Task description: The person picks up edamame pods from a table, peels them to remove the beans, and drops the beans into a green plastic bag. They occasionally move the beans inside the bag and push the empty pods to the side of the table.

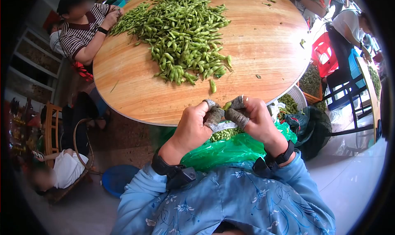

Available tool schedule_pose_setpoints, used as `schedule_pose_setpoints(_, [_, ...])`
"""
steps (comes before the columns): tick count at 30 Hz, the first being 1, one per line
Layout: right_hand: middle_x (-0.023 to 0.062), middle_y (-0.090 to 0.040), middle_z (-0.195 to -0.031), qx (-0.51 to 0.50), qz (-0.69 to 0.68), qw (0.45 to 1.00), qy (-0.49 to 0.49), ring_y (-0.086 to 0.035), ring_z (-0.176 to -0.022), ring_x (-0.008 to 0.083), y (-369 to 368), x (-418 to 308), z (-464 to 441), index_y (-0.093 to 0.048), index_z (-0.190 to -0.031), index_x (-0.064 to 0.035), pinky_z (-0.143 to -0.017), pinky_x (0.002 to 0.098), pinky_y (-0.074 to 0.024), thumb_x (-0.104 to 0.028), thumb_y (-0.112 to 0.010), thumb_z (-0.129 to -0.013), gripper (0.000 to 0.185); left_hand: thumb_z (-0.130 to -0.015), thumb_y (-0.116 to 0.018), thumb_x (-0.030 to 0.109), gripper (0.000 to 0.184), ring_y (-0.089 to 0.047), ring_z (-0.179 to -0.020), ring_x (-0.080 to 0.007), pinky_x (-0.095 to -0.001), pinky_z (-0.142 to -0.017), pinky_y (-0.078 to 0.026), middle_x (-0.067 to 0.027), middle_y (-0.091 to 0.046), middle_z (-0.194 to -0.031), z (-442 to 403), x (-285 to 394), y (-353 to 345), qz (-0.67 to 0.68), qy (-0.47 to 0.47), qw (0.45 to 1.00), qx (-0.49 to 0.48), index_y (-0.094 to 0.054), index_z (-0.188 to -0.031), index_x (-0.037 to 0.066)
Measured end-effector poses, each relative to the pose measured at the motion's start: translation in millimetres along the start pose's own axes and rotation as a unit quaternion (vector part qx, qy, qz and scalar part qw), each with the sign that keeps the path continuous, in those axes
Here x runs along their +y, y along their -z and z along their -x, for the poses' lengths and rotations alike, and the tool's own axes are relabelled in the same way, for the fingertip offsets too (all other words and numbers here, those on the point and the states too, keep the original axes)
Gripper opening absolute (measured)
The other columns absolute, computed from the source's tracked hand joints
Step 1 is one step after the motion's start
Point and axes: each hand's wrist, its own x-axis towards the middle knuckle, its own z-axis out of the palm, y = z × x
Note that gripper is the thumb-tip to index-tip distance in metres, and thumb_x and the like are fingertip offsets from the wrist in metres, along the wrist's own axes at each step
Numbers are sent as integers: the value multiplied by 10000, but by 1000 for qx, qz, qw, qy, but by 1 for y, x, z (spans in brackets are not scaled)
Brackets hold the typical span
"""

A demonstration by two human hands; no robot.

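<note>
My left hand (191, 126) and my right hand (259, 119) meet over the near edge of the round wooden table, with worn grey covers on the thumbs and fingers. Between the fingertips is a green edamame pod (226, 106), pinched from both sides. Just below, shelled green beans (225, 135) lie in a container, partly hidden by my hands. Green plastic (210, 156) spreads around it over my lap. One loose pod (212, 86) rests on the table ahead, near a large heap of edamame pods (181, 41).
The round wooden table (263, 58) fills the space ahead. At the left, a person in a striped shirt (88, 29) sits by the heap. A basket of pods (290, 105) is to the right, near a red stool (324, 53). On the floor sits a blue basin (119, 180).
</note>
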Motion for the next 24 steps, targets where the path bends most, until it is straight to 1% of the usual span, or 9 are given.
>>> schedule_pose_setpoints(2, [55, -574, -722, -4, 41, 999, 12, -553, -679, 148, 1, -4, 1, -535, -798, 32, -612, 255, -437, 7, -561, -731, 77, -804, -511, 51, 73, -460, -678, -45, -198, -584, -398, 7, -513, -705, -1, -2, 0, 8, 7, 1000, -11, -504, -858, 2])
schedule_pose_setpoints(7, [186, -511, -664, 10, 400, 902, 160, -507, -648, 383, 0, -10, 3, -517, -734, 16, -549, 377, -422, 38, -551, -544, 194, -781, -426, -10, 109, -452, -648, -45, -189, -556, -378, 9, -502, -699, -3, -4, -9, 56, 67, 996, -18, -500, -859, 7])
schedule_pose_setpoints(14, [153, -577, -699, 112, 303, 943, 83, -588, -670, 263, 37, -13, 21, -587, -767, -10, -583, 306, -456, 22, -579, -662, 109, -781, -372, -36, 167, -439, -658, -62, -206, -612, -376, -1, -490, -708, 1, -8, -6, 113, 84, 989, -35, -505, -872, 7])
schedule_pose_setpoints(16, [144, -588, -710, 201, 265, 941, 60, -592, -660, 244, 82, 2, 39, -594, -766, -5, -583, 304, -457, 41, -553, -674, 111, -805, -431, 3, 99, -440, -630, -84, -237, -595, -388, -14, -481, -671, -7, -8, 3, -51, -6, 996, 73, -505, -870, -6])
schedule_pose_setpoints(18, [170, -589, -720, 240, 513, 824, 11, -587, -677, 287, 118, -11, 56, -596, -799, 6, -593, 333, -453, -18, -544, -699, 116, -814, -500, 69, 103, -460, -598, -130, -283, -559, -399, -57, -475, -634, -18, -15, 10, -141, -36, 985, 98, -512, -875, -13])
schedule_pose_setpoints(20, [200, -571, -738, 311, 577, 755, -27, -554, -697, 348, 142, -2, 74, -592, -811, 10, -603, 356, -434, -44, -553, -684, 143, -790, -546, 97, 143, -487, -565, -211, -330, -525, -402, -107, -480, -611, -31, -15, 9, -310, -66, 941, 116, -527, -886, -7])
schedule_pose_setpoints(21, [187, -578, -726, 324, 561, 761, -23, -566, -670, 310, 144, -1, 80, -588, -823, 16, -593, 338, -435, -44, -560, -696, 144, -769, -567, 133, 167, -514, -588, -305, -382, -536, -411, -149, -516, -635, -38, -19, 7, -341, -84, 929, 120, -534, -863, 0])
schedule_pose_setpoints(22, [174, -585, -714, 337, 544, 768, -21, -577, -643, 271, 145, 1, 84, -584, -836, 23, -582, 320, -435, -43, -567, -707, 145, -769, -567, 133, 167, -514, -588, -305, -382, -536, -411, -149, -516, -635, -45, -27, 7, -340, -87, 929, 119, -534, -863, 0])
schedule_pose_setpoints(24, [104, -599, -700, 331, 386, 861, 23, -549, -620, 136, 132, 9, 81, -583, -844, 40, -560, 259, -424, -43, -576, -749, 127, -754, -558, 132, 146, -528, -621, -346, -419, -555, -410, -175, -540, -671, -54, -43, 3, -424, -98, 893, 117, -528, -819, 5])
